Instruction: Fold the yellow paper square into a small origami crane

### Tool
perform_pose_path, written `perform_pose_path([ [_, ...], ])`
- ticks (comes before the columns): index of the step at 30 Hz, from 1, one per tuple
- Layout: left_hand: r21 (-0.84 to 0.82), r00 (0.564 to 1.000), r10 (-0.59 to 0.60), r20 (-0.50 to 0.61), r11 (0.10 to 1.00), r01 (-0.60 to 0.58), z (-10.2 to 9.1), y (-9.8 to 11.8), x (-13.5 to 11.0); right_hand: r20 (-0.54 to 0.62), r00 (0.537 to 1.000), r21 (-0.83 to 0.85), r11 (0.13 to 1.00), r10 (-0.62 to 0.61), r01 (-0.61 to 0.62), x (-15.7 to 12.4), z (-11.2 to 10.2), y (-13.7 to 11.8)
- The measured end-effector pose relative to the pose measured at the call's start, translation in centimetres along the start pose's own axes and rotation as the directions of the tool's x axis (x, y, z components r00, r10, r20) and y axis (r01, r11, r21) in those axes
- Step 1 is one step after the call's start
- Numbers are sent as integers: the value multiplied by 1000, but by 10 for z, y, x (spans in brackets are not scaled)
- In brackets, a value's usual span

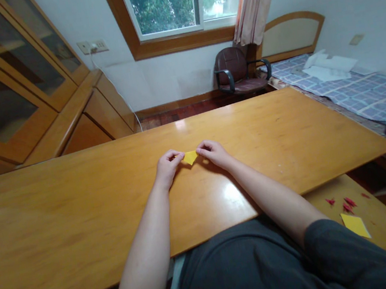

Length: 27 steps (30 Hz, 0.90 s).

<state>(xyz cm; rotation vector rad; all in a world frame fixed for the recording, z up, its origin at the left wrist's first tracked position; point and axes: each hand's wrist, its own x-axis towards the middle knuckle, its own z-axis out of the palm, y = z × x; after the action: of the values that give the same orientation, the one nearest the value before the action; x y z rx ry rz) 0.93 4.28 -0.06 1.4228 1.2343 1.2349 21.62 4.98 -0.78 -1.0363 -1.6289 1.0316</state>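
A small yellow piece of folded paper (191,158) is stretched between my two hands, just above or on the wooden table (90,214); I cannot tell which. It shows as a triangle with its point toward me. My left hand (169,167) pinches its left corner between thumb and fingers. At the opposite corner, my right hand (213,153) pinches the paper in the same way. The fingertips cover both ends of the paper.
On a lower wooden surface (385,226) to my right lie a yellow paper stack (355,225) and several small red folded pieces (349,202). Beyond the table stand a brown armchair (234,67) and a bed (356,89). A glass-door cabinet (51,106) is at the left.
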Motion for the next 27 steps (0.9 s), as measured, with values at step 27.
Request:
perform_pose_path([
  [27,77,976,209,65,974,-214,4,2,-5,-44,986,270,952,163,-146,2,-3,-5],
])
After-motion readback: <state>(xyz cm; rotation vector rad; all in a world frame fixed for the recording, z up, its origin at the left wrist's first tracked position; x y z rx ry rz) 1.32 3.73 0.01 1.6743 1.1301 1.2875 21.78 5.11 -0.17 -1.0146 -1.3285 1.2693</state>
